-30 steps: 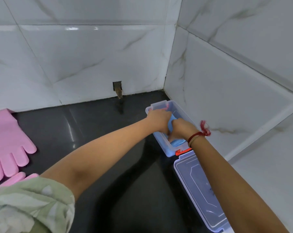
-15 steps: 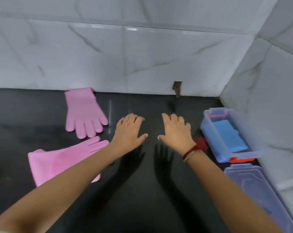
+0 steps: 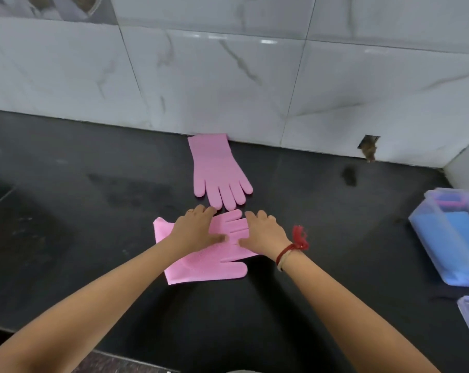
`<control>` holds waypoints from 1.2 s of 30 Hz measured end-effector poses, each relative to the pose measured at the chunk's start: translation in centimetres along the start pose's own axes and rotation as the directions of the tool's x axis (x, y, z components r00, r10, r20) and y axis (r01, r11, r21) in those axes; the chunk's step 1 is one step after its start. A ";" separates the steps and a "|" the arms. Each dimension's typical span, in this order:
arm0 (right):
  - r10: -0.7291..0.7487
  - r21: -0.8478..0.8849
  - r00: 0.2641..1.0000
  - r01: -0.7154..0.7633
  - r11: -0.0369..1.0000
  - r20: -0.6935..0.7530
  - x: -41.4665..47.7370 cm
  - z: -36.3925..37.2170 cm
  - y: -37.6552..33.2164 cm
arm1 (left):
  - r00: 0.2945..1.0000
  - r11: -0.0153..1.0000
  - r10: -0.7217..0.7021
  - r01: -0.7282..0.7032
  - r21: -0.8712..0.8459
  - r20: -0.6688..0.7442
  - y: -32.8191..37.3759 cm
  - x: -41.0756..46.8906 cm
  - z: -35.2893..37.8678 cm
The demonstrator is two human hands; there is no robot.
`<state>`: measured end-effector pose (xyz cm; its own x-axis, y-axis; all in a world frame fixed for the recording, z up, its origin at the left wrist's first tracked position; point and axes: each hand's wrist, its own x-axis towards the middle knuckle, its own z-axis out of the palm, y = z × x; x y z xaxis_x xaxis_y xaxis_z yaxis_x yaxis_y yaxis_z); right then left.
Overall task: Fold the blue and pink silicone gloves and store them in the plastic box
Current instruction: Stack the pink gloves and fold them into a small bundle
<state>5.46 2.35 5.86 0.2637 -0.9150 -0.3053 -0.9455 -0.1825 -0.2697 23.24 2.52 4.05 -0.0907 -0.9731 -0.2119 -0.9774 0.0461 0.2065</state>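
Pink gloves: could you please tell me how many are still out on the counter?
2. One pink glove lies flat by the wall; the other pink glove lies nearer, under both hands.

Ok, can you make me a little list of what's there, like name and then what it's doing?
near pink silicone glove: flat on black counter, both hands on it
left hand: open, palm down
right hand: open, palm down
far pink silicone glove: flat, cuff by the tiled wall
clear plastic box: open, at right, folded blue silicone gloves inside
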 end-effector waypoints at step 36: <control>0.205 0.953 0.976 -0.009 -0.304 0.074 -4.0 -2.1 14.8 | 0.830 -0.162 0.077 0.557 -0.815 0.552 13.3 3.6 -1.3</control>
<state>-9.98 2.60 5.01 0.0781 -0.9037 -0.4209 0.4670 0.4062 -0.7854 10.15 -0.63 7.25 -0.2558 -0.6799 -0.6872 0.2639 -0.7330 0.6269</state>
